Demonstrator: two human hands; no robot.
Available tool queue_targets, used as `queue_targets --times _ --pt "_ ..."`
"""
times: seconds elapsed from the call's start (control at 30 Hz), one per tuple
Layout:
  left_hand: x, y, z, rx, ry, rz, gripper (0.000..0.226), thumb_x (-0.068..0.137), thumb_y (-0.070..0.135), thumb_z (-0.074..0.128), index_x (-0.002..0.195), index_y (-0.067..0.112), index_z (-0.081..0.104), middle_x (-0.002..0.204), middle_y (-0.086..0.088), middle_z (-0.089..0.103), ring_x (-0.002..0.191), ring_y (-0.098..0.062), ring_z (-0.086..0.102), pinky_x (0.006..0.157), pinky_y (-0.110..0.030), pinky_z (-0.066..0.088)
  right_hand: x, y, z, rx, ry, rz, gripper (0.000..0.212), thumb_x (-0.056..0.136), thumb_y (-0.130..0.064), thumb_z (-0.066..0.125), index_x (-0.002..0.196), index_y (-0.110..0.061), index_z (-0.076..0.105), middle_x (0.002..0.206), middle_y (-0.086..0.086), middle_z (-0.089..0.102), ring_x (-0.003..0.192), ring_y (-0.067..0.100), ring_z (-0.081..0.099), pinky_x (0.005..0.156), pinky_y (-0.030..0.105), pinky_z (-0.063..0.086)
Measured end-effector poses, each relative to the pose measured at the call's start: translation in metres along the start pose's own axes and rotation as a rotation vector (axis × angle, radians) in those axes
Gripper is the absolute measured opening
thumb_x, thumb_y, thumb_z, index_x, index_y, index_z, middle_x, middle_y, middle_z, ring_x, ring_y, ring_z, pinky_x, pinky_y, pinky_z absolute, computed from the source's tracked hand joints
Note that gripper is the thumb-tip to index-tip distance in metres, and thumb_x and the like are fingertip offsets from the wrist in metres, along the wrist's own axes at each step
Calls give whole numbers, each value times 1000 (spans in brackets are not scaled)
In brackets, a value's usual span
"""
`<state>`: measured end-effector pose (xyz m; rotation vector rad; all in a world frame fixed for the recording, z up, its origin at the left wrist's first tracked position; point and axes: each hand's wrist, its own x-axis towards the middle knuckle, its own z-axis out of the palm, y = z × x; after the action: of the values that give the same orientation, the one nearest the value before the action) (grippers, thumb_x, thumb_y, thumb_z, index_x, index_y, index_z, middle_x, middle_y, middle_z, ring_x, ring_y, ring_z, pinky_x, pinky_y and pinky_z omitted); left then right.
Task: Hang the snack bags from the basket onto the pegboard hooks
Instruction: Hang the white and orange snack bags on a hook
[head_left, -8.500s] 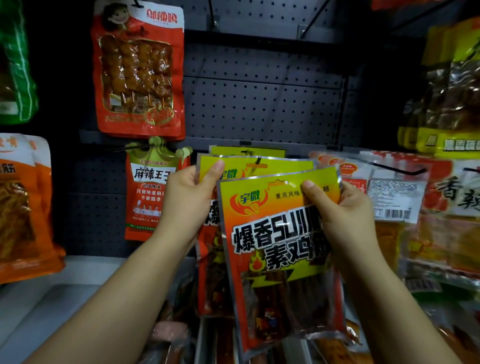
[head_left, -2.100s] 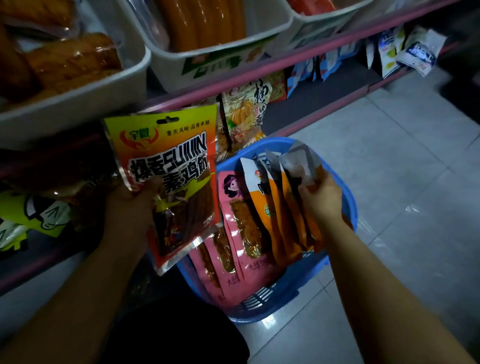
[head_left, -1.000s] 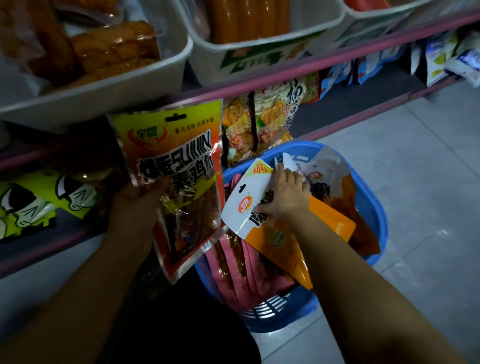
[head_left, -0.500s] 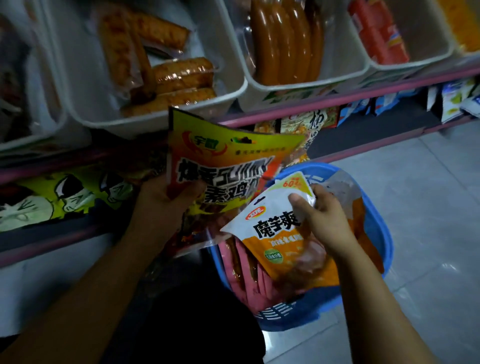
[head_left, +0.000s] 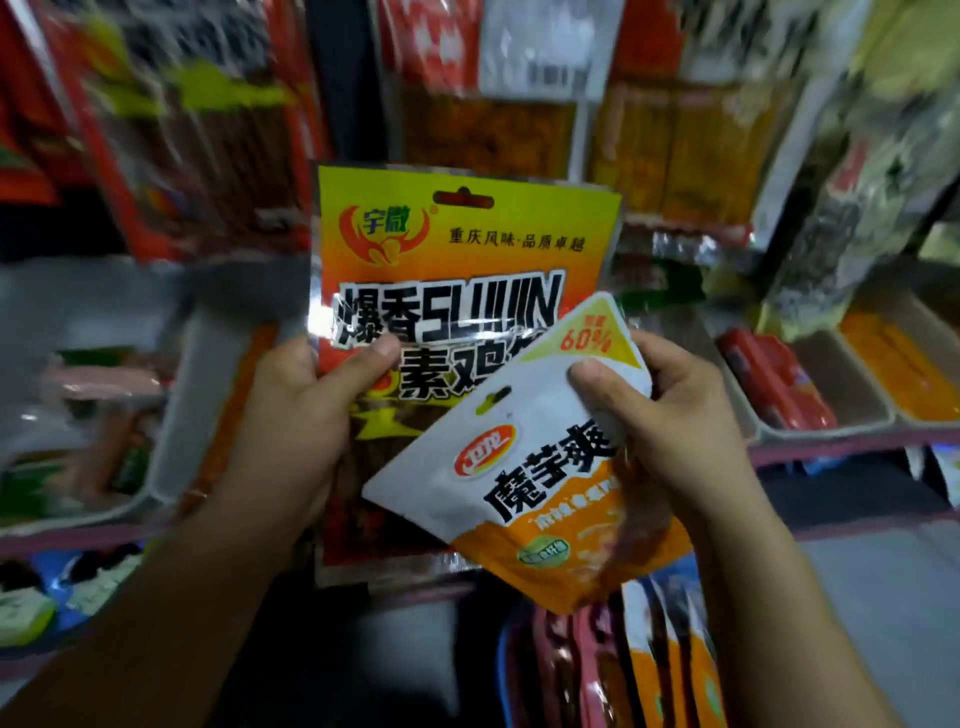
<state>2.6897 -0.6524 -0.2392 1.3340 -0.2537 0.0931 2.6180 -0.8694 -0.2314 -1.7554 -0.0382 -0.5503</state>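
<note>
Left hand (head_left: 291, 436) grips the upright yellow-and-orange foil snack bag with black lettering (head_left: 457, 260) at its left edge, thumb across the front, fingers curled behind. Right hand (head_left: 675, 426) pinches the tilted white-and-orange snack pouch (head_left: 524, 467) near its top corner, thumb on front; the pouch overlaps the foil bag's lower right. Both are held in the air before blurred hanging packs (head_left: 488, 93) and white shelf bins (head_left: 831, 410); more pink and orange bags (head_left: 649, 670) stand below the right forearm.
</note>
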Motion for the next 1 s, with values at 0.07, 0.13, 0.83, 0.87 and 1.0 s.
queue_targets --times 0.07,0.13,0.83,0.87,1.0 --pt "13 27 -12 -6 14 33 5 74 21 70 75 22 75 81 -7 75 73 -24 72 64 -37 58 24 -24 22 2 -61 -57 12 75 -33 72 85 -37 74 84 -11 76 73 7 72 58 21 55" --pt "24 49 -25 4 9 82 8 79 17 67 77 21 74 83 -6 76 73 -22 72 61 -33 58 43 -41 44 -4 -110 -86 13 74 -38 73 86 -33 74 85 -2 76 76 23 73 62 39 60" --pt "113 168 -124 198 193 639 21 87 24 65 67 27 67 67 20 71 63 3 67 54 -11 49 105 -115 185 144 -67 -371 12 79 -31 67 69 -29 73 70 -11 74 61 3 70 49 15 50" --pt "117 173 -124 213 183 650 18 87 25 65 69 27 66 68 20 71 64 3 67 55 -11 49 107 -118 186 148 -56 -376 13 80 -30 68 68 -28 73 70 -9 74 61 4 70 48 15 50" --pt "132 188 -121 297 151 707 13 87 27 65 74 28 67 70 26 70 68 7 66 59 -9 47 115 -123 189 176 -16 -361 12 79 -30 69 70 -25 75 72 -6 75 63 7 71 50 17 50"
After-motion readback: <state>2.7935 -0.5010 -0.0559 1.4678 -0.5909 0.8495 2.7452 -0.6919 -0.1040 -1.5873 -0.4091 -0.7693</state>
